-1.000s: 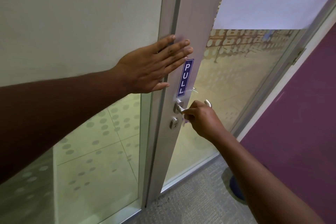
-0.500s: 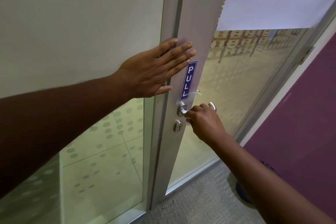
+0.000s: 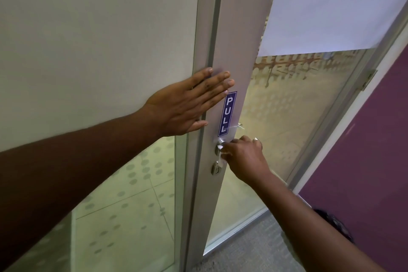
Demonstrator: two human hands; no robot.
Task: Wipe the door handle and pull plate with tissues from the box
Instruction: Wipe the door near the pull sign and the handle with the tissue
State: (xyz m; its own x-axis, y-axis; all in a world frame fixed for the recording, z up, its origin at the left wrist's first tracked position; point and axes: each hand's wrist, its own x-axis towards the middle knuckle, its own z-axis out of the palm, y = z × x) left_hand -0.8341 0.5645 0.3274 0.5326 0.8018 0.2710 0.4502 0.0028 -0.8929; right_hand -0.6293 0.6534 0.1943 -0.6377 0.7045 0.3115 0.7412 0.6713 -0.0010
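A blue PULL plate [image 3: 227, 114] is stuck upright on the grey stile of a glass door [image 3: 236, 28]. Just below it sits the silver door handle [image 3: 219, 146], with a round lock cylinder [image 3: 216, 168] underneath. My right hand [image 3: 244, 158] is closed around the handle, and a scrap of white tissue [image 3: 220, 157] shows under its fingers. The handle's far tip [image 3: 256, 139] pokes out above the knuckles. My left hand [image 3: 187, 105] lies flat, fingers spread, against the door edge left of the plate. No tissue box is in view.
A frosted, dotted glass panel [image 3: 123, 205] fills the left. A purple wall [image 3: 375, 150] runs along the right, with a dark object [image 3: 335, 223] on the grey carpet [image 3: 254, 254] behind my right forearm. A white sheet [image 3: 331, 6] covers the upper door glass.
The view has shifted slightly, so door and hands sit a little lower and further right in the frame. My right hand stays closed on the handle, and my left hand stays flat on the door.
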